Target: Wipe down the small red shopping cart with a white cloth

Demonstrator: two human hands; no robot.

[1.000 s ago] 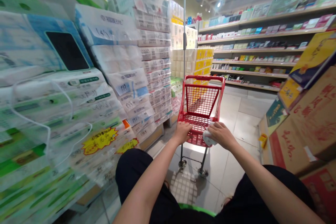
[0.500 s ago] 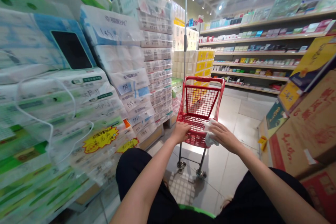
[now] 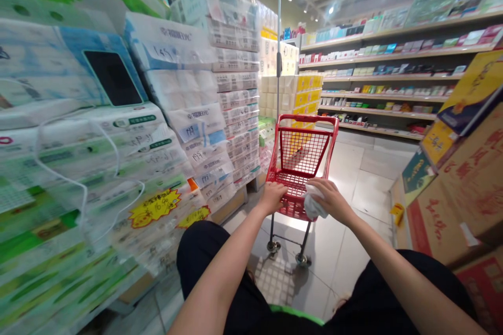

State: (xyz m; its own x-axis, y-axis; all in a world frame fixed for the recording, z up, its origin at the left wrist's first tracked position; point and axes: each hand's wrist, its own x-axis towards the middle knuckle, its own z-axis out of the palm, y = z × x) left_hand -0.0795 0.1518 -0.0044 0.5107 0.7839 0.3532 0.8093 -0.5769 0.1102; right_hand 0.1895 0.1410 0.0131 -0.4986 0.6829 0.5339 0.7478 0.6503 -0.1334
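Note:
In front of me stands a small red shopping cart [image 3: 303, 153] with a grid basket and metal legs on casters. My left hand [image 3: 273, 197] is closed over the left side of the basket's near rim. A crumpled white cloth [image 3: 313, 205] is in my right hand [image 3: 329, 198], pressed against the near right corner of the basket. The fingers of my right hand curl over the cloth and hide part of it and of the rim. Whether the cloth is fabric or tissue, I cannot tell.
Stacks of wrapped tissue packs [image 3: 196, 94] rise on the left, with a phone [image 3: 113, 78] leaning there and a white cable [image 3: 84, 191] hanging down. Cardboard boxes [image 3: 471, 183] are piled on the right. Stocked shelves [image 3: 385, 55] line the back, past a tiled floor [image 3: 346, 220].
My right hand and the cloth have shifted slightly left and the fingers are more curled over it. My left hand stays on the rim. The whole view has moved a little.

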